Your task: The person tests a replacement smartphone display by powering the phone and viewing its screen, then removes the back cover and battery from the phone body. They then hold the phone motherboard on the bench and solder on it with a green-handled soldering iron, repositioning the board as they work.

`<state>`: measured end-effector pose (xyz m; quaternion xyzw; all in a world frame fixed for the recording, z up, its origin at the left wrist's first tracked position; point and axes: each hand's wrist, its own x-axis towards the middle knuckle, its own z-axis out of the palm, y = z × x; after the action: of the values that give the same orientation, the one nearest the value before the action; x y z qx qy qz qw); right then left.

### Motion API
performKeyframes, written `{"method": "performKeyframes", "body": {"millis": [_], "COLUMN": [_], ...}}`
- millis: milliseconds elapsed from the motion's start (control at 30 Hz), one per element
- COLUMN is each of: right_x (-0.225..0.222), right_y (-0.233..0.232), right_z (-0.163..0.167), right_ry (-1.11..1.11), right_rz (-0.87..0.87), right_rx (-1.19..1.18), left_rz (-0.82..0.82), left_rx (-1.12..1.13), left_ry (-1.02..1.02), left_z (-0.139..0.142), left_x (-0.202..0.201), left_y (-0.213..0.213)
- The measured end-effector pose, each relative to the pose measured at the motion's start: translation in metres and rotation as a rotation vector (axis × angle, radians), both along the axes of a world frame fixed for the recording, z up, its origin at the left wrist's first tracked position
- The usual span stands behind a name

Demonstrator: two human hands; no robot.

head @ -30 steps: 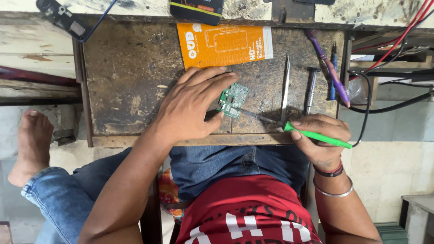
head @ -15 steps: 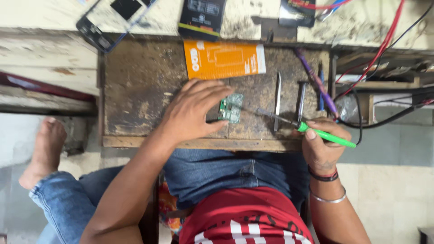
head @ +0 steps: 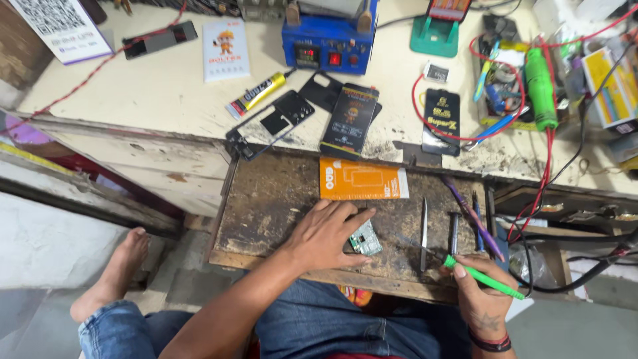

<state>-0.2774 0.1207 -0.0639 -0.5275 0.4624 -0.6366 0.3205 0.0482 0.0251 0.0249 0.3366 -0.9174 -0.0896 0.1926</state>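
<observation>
Two hands are at work on a worn wooden pull-out board point(head: 266, 199) that juts from under the pale desk point(head: 166, 100). The left hand point(head: 325, 236) lies flat, fingers spread, pinning a small green circuit board point(head: 366, 239) near the front middle of the wooden board; it presses down rather than closing around anything. The right hand point(head: 480, 296) is closed around a green-handled tool point(head: 482, 278), held like a pen, its thin dark tip aimed left and slightly away from the person, toward the circuit board. Whether the tip touches the circuit board I cannot tell; it looks just short of it.

Judging by this, the work on the circuit board is under way, not finished: the phone frame point(head: 269, 124) and dark back covers lie apart on the desk, nothing reassembled.

The circuit board's long axis runs diagonally, from near the fingertips toward the person's lap. The tool's long axis runs from lower right to upper left. Metal tweezers point(head: 424, 233) lie just beside, untouched.
</observation>
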Motion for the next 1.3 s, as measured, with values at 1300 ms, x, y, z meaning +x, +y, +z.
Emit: {"method": "performKeyframes", "body": {"millis": [1300], "right_x": [0.024], "right_y": [0.012], "right_z": [0.055], "right_ry": [0.437], "right_rz": [-0.056], "right_rx": [-0.004], "left_rz": [-0.091], "left_rx": [0.427], "left_ry": [0.075], "left_z": [-0.021], "left_x": [0.009], "left_y": [-0.031]}}
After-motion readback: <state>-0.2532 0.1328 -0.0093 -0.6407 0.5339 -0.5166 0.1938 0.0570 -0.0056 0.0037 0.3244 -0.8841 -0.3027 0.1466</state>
